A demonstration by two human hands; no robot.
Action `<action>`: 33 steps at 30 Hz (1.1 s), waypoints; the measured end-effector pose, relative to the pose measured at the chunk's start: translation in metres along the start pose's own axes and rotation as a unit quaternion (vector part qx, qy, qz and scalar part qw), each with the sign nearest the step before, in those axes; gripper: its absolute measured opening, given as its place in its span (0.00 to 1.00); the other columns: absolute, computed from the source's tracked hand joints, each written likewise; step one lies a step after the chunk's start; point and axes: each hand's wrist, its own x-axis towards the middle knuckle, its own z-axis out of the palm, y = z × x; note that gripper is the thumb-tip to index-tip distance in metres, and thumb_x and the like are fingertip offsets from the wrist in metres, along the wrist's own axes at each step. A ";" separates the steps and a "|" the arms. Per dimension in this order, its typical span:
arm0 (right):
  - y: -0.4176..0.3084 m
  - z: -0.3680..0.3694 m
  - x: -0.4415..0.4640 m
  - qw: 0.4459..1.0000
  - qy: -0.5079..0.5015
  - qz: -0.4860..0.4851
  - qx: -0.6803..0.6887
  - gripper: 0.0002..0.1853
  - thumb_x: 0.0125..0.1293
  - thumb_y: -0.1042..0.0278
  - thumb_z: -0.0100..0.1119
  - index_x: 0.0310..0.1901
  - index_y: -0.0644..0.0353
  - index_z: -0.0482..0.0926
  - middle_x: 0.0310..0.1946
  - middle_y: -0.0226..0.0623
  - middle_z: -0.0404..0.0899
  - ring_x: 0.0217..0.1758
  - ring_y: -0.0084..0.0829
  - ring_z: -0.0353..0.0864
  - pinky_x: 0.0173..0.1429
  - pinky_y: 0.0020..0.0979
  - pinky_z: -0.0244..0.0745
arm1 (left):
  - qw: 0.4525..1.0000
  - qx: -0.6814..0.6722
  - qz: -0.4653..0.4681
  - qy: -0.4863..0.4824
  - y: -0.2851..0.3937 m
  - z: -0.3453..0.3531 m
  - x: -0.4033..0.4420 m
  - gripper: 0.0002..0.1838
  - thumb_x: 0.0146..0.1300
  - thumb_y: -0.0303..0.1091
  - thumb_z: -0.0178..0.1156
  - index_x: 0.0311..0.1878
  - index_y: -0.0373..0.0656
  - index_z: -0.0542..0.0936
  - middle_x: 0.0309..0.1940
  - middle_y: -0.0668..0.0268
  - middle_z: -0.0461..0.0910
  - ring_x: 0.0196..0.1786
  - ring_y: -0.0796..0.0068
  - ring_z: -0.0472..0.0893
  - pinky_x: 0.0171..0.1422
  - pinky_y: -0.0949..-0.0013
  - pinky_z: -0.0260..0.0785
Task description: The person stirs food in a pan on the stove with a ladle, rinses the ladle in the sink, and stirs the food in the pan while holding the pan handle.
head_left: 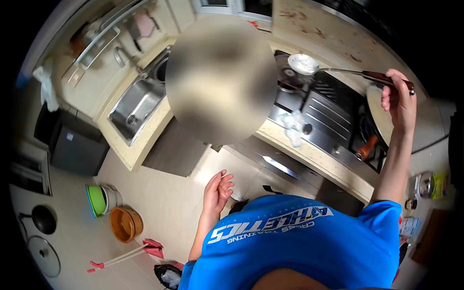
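My right hand (402, 104) is raised at the right, its fingers closed on the dark wooden handle of a ladle (340, 71). The ladle's long metal shaft points left, and its pale, shiny bowl is over the back of the gas stove (328, 113). What the bowl holds, if anything, is not clear. My left hand (217, 192) hangs low in front of my blue shirt, fingers loosely bent and apart, holding nothing. A crumpled whitish cloth or bag (293, 126) lies on the stove's front. Beside my right forearm is a large pale round thing (381, 112), near an orange-brown handle (367, 147).
A blurred disc hides the middle of the counter. To the left are a steel sink (137, 108) and a dark bin (79, 147). On the floor stand a green basin (95, 200), a brown wooden tub (125, 224) and a pink-ended dustpan (153, 248). A wok (44, 219) hangs at far left.
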 end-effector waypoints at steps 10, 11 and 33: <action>0.060 0.302 0.051 0.975 -0.154 0.057 0.152 0.13 0.65 0.63 0.50 0.44 0.64 0.75 0.20 0.38 0.79 0.16 0.24 0.76 0.17 0.20 0.70 | 0.961 -0.116 0.186 0.171 0.113 -0.157 -0.066 0.12 0.70 0.36 0.48 0.49 0.41 0.74 0.38 0.60 0.82 0.33 0.72 0.82 0.29 0.75 0.75; 0.070 0.331 0.054 0.969 -0.170 0.075 0.165 0.13 0.65 0.63 0.50 0.44 0.64 0.75 0.21 0.38 0.79 0.16 0.24 0.77 0.18 0.20 0.71 | 0.957 -0.122 0.190 0.180 0.121 -0.168 -0.073 0.12 0.70 0.36 0.48 0.49 0.41 0.74 0.38 0.60 0.82 0.33 0.72 0.82 0.29 0.75 0.75; 0.285 0.747 0.061 0.722 -0.659 -0.170 -0.127 0.15 0.57 0.71 0.57 0.48 0.56 0.77 0.29 0.42 0.78 0.32 0.37 0.77 0.41 0.32 0.71 | 0.799 -0.129 0.342 0.478 0.253 -0.171 -0.041 0.15 0.68 0.38 0.52 0.52 0.38 0.72 0.37 0.62 0.79 0.31 0.78 0.78 0.29 0.79 0.72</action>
